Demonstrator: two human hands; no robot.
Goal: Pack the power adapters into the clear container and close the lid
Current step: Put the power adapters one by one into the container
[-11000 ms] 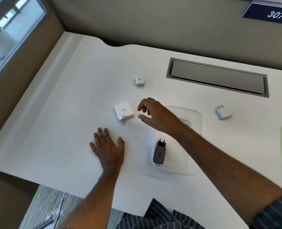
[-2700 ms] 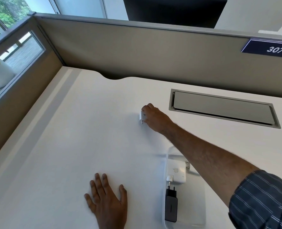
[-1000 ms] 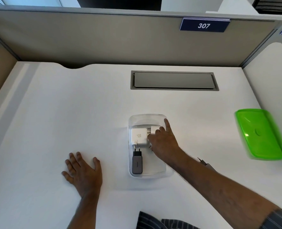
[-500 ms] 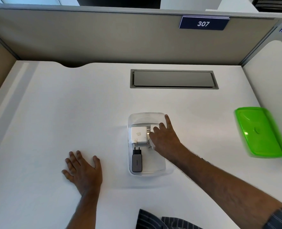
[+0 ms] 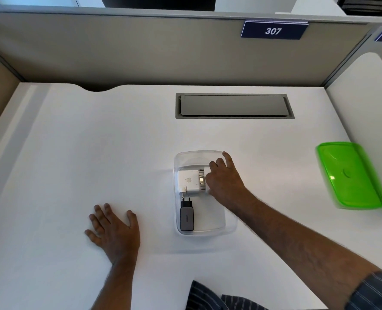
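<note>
The clear container (image 5: 199, 154) stands open on the white desk, a little right of centre. Inside it lie a square white adapter (image 5: 187, 181) with a logo and, nearer me, a dark grey adapter (image 5: 187, 218) with its black plug pointing away. My right hand (image 5: 224, 182) reaches into the container and grips a small white adapter (image 5: 204, 175) whose metal prongs touch the square one. My left hand (image 5: 114, 230) rests flat on the desk, fingers spread, left of the container. The green lid (image 5: 351, 177) lies at the desk's right edge.
A grey cable hatch (image 5: 233, 105) is sunk into the desk behind the container. Beige partition walls (image 5: 140, 48) close off the back and right; one carries a blue sign 307 (image 5: 273, 30). A side panel (image 5: 364, 97) rises on the right.
Within the last second my right hand has kept the small white adapter inside the container, shifting it slightly against the square adapter. My left hand has stayed flat on the desk.
</note>
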